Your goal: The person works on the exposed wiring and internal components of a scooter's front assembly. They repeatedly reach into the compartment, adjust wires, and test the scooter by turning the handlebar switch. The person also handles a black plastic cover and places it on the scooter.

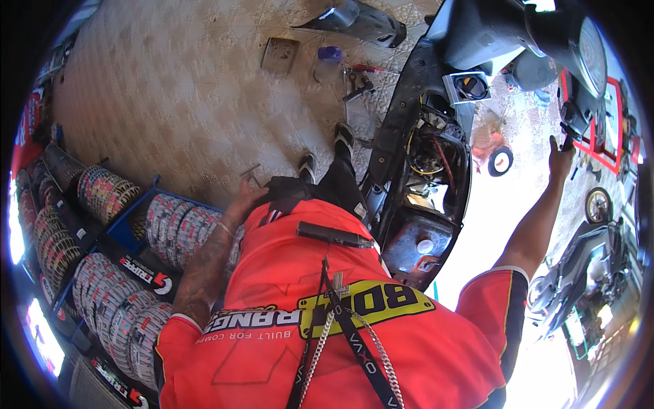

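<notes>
A dark scooter (392, 146) stands beside me on the right, its seat off and its inside exposed. Wires and hoses (428, 153) show in the opening, and a tank (417, 240) with a pale cap sits nearer me. My right hand (561, 162) reaches out to the handlebar grip (568, 142) and is closed at its end; some fingers are hidden. Beside my left hip, my left hand (249, 196) is closed on a thin metal T-handle wrench (251, 172), whose crossbar sticks up above the fingers. An open box (469, 87) with a coiled black cable rests on the scooter.
Racks of wrapped tyres (109, 296) stand close on my left. On the tiled floor lie a black body panel (357, 24), a square tray (280, 54), a purple container (330, 54) and hand tools (358, 86). Right are a small wheel (500, 162), a red frame (616, 133) and a motorcycle (579, 269).
</notes>
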A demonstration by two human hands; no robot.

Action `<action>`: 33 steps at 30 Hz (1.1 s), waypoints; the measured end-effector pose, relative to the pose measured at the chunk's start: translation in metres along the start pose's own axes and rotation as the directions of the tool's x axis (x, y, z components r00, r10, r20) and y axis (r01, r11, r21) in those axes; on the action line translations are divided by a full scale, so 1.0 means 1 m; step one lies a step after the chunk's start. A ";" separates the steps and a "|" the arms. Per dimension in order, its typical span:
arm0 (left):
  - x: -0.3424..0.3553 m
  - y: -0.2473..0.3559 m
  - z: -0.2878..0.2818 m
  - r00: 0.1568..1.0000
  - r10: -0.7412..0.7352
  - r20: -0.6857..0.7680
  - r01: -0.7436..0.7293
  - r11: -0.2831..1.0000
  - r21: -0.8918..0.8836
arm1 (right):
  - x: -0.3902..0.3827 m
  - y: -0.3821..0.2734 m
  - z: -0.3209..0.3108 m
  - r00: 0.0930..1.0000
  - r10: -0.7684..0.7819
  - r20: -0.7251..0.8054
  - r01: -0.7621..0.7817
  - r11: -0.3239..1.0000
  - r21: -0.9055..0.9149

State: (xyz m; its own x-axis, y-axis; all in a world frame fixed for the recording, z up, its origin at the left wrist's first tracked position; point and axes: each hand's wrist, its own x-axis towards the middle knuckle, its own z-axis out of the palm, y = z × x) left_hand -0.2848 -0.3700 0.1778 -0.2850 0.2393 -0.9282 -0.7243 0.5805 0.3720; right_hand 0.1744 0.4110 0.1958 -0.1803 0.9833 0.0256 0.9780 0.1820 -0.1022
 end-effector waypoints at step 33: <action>0.061 -0.140 -0.145 0.692 0.477 0.542 -0.722 0.465 0.513 | -0.556 -0.161 0.029 0.886 0.002 0.464 0.105 0.973 -0.205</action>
State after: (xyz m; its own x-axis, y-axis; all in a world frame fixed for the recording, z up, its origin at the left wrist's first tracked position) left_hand -0.2921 -0.5496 0.0685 -0.2021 0.8642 -0.4607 0.1912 0.4962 0.8469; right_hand 0.1143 -0.1644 0.1690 -0.2065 0.8747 -0.4384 0.9544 0.2788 0.1067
